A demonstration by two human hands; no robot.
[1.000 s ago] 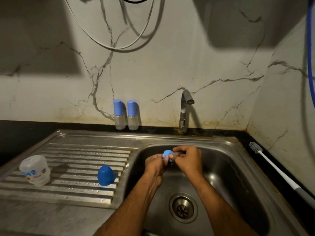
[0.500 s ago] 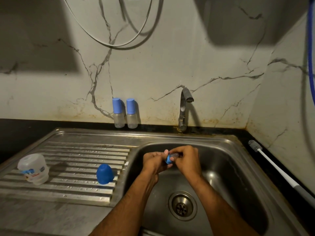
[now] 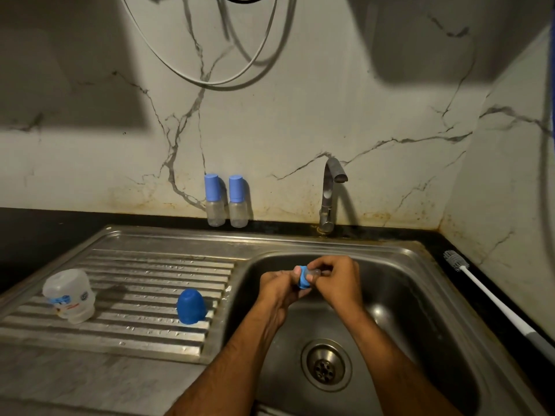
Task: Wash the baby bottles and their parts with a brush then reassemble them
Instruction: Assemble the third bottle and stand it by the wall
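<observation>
— Fingers of the right hand are curled over a small clear part, probably a teat, which they hide almost wholly. What has the other hand got?

— Left hand pinches a blue ring between thumb and fingers, at the middle of the frame, above the sink basin. Ring and clear part touch; whether one sits inside the other I cannot tell.

— Anything cut off?

— Bottle brush on the right: bristle head near the basin's rim, white handle running off the lower right edge. Both forearms leave the frame at the bottom.

— Room around the hands?

— Open basin below them, with the drain lower in the frame, well apart. Tap stands behind, its spout above and beyond the hands.

— And the rest of the bottle parts?

— On the ribbed drainboard, left of the basin: a blue cap mouth down near the basin edge, and a clear bottle body upside down at the far left. Two capped bottles stand side by side against the marble wall.

— Surface?

— Steel sink set in a dark counter; veined, stained wall; cables looping at the top.
</observation>
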